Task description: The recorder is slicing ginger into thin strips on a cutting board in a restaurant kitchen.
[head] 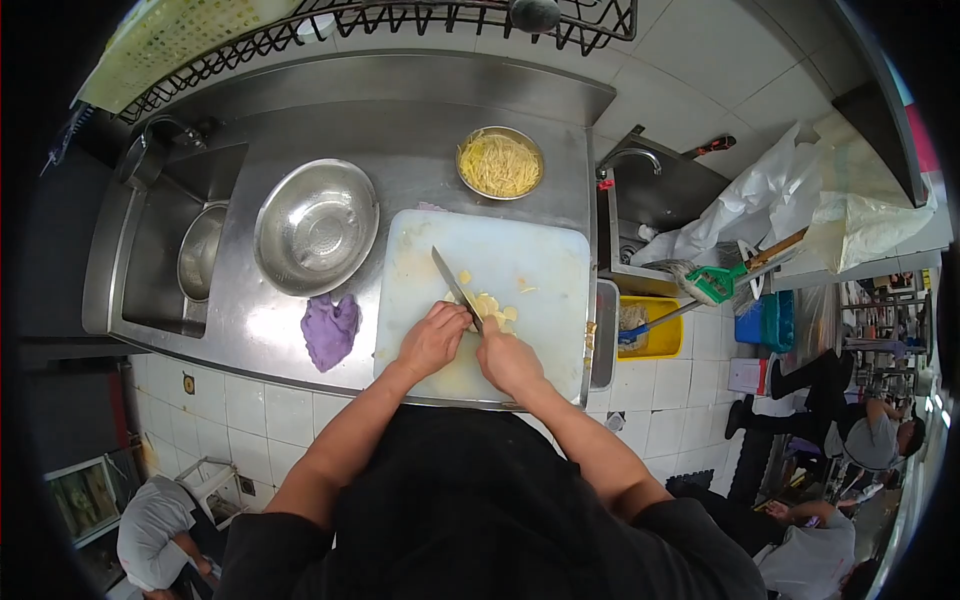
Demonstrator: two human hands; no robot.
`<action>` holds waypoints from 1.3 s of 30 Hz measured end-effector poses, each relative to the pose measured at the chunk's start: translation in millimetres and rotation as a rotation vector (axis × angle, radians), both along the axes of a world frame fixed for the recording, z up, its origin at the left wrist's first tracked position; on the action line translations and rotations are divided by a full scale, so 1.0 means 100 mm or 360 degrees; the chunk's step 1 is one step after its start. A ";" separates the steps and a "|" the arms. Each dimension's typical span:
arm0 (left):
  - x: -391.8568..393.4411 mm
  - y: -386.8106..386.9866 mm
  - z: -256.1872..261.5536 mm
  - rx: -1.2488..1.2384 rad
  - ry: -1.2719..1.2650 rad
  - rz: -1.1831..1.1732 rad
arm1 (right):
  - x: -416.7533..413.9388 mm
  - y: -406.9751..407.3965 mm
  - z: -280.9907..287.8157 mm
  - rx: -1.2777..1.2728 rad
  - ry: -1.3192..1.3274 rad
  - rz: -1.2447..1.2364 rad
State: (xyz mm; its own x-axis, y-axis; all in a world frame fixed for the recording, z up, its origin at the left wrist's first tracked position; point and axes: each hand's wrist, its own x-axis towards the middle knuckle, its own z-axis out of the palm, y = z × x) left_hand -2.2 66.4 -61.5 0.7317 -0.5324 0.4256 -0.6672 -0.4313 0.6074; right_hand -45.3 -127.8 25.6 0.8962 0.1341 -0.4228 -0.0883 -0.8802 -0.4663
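On a white plastic cutting board point(551, 255), my right hand point(508, 360) is closed around the handle of a kitchen knife point(450, 276), whose blade points up and to the left. Thin pale yellow slices point(487, 306), which look like ginger, lie beside the blade on its right. My left hand point(435, 335) rests with bent fingers just left of the blade; whatever lies under the fingertips is hidden. A few loose pieces lie further right on the board. Beyond the board stands a metal bowl filled with yellow shreds point(500, 163).
A large metal bowl point(319, 229) and a purple cloth point(330, 332) lie left of the board. A sink point(161, 247) holding another bowl is at far left. A second sink point(664, 191), a yellow bin point(667, 330) and a mop stand right. Co-workers are at lower left and right.
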 end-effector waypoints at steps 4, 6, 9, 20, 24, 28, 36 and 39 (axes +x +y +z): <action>-0.05 0.06 0.00 -0.0009 0.0044 0.0047 | 0.00 -0.01 0.22 0.0011 -0.0017 0.0060; -0.05 0.09 0.00 0.0002 0.0040 0.0066 | -0.09 -0.06 0.32 0.0022 0.0029 0.0064; -0.02 0.01 0.03 0.0040 0.0007 0.0003 | -0.11 -0.06 -0.06 0.0060 -0.0024 0.0009; -0.07 0.06 0.01 0.0020 0.0075 0.0069 | -0.10 -0.07 0.23 0.0056 -0.0079 0.0069; -0.07 0.11 0.02 0.0041 0.0061 0.0080 | -0.25 -0.08 0.49 -0.0076 0.0123 0.0093; -0.03 -0.01 0.01 -0.0005 0.0075 0.0019 | -0.07 0.02 -0.03 0.0023 -0.0034 -0.0054; -0.06 0.08 0.02 0.0017 0.0034 0.0077 | -0.16 -0.03 0.24 -0.0005 0.0060 0.0059; -0.04 0.02 0.02 0.0021 0.0002 0.0014 | 0.00 0.04 -0.03 0.0027 -0.0037 0.0005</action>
